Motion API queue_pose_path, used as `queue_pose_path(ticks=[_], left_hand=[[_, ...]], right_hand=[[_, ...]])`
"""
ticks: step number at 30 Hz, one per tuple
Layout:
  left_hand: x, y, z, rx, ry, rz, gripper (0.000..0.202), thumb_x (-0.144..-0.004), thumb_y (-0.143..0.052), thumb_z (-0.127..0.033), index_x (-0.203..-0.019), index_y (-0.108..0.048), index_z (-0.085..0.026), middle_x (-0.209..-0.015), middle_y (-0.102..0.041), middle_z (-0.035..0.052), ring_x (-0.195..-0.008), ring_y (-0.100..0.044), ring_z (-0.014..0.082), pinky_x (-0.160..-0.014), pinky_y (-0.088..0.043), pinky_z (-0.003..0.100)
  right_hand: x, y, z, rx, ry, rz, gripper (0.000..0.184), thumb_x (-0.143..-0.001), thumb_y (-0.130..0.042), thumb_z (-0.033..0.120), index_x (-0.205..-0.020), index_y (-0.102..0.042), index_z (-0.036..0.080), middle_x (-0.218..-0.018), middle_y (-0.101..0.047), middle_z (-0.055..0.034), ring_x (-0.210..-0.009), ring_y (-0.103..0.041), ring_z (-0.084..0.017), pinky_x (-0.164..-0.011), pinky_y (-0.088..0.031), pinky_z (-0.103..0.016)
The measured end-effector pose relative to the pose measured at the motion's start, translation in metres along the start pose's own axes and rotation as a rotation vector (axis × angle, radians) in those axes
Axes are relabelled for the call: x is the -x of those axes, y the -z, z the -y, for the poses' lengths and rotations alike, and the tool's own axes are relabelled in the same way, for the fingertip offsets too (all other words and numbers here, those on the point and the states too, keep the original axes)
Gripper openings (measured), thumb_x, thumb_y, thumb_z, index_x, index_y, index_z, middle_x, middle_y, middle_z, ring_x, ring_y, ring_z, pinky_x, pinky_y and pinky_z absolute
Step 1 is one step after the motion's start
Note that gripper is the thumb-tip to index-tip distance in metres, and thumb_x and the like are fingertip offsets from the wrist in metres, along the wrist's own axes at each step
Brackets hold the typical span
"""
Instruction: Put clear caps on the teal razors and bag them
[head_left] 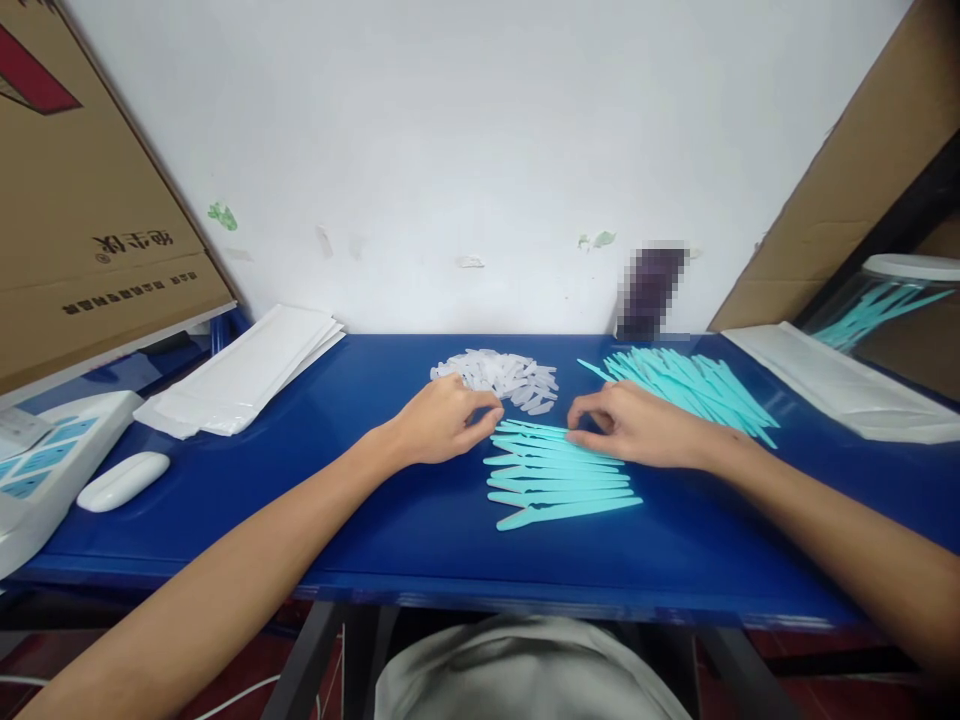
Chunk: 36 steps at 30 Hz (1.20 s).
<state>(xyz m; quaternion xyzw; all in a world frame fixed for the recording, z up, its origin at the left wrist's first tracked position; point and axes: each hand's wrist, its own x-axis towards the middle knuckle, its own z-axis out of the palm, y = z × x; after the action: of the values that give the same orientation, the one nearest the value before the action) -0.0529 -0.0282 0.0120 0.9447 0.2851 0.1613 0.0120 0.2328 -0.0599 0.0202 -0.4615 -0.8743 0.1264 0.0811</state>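
On the blue table lies a row of turquoise eyebrow razors (570,512), side by side, their blade ends to the left. My left hand (448,420) is closed in a pinch just above the row's far left end; whatever its fingertips hold is too small to make out. At the far right end of the row, my right hand (637,425) has thumb and forefinger closed on the handle of an eyebrow razor. Behind my left hand sits a heap of small translucent whitish caps (499,372). A larger pile of turquoise razors (690,385) lies behind my right hand.
White plastic packets (240,370) lie at the left, near a white mouse-shaped object (124,482) and a white device (71,460). Another white packet (840,380) and a clear jar (877,305) with turquoise razors stand right. Cardboard (97,190) flanks the white wall (480,150).
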Motion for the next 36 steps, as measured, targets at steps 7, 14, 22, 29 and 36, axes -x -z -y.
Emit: queue_pose_path(ticks=[7,14,22,29,36], left_hand=[[0.002,-0.004,0.002,0.038,0.025,0.026,0.034,-0.102,-0.043,-0.035,-0.113,-0.07,-0.018,-0.07,-0.065,0.0009,-0.061,-0.057,0.0148,-0.062,-0.037,0.027],[0.004,-0.004,0.001,0.011,-0.071,0.114,0.044,-0.104,-0.039,-0.046,-0.132,-0.065,-0.024,-0.103,-0.057,0.0079,-0.085,-0.056,0.0187,-0.074,-0.042,0.03],[0.003,-0.003,0.0,0.021,-0.125,0.139,0.045,-0.103,-0.041,-0.05,-0.134,-0.064,-0.027,-0.099,-0.052,0.0075,-0.091,-0.052,0.0213,-0.078,-0.041,0.033],[0.004,-0.002,0.002,0.02,-0.131,0.116,0.041,-0.102,-0.046,-0.048,-0.127,-0.069,-0.025,-0.095,-0.052,0.0067,-0.088,-0.052,0.0206,-0.076,-0.041,0.032],[0.004,0.0,-0.001,0.054,-0.108,0.1,0.041,-0.1,-0.05,-0.045,-0.127,-0.068,-0.022,-0.1,-0.055,0.0078,-0.092,-0.053,0.0217,-0.082,-0.043,0.034]], right_hand=[[-0.003,-0.004,0.0,0.01,-0.048,-0.031,0.031,-0.093,-0.055,0.044,-0.089,-0.072,0.018,-0.054,-0.051,0.0026,-0.048,-0.044,-0.012,-0.054,-0.03,-0.028],[-0.004,-0.005,-0.001,0.009,-0.017,-0.055,0.031,-0.096,-0.05,0.042,-0.094,-0.071,0.018,-0.057,-0.056,0.0016,-0.05,-0.046,-0.013,-0.056,-0.031,-0.027],[-0.011,-0.015,-0.005,0.034,-0.055,-0.121,0.03,-0.097,-0.05,0.04,-0.1,-0.072,0.021,-0.073,-0.067,-0.0024,-0.063,-0.055,-0.016,-0.059,-0.032,-0.027],[-0.01,-0.017,-0.004,-0.002,-0.022,-0.104,0.031,-0.098,-0.049,0.041,-0.102,-0.07,0.019,-0.069,-0.065,-0.0022,-0.06,-0.054,-0.016,-0.058,-0.032,-0.028],[-0.01,-0.017,-0.001,-0.014,-0.024,-0.082,0.029,-0.098,-0.049,0.04,-0.102,-0.069,0.02,-0.067,-0.063,-0.0006,-0.06,-0.053,-0.016,-0.058,-0.031,-0.028]])
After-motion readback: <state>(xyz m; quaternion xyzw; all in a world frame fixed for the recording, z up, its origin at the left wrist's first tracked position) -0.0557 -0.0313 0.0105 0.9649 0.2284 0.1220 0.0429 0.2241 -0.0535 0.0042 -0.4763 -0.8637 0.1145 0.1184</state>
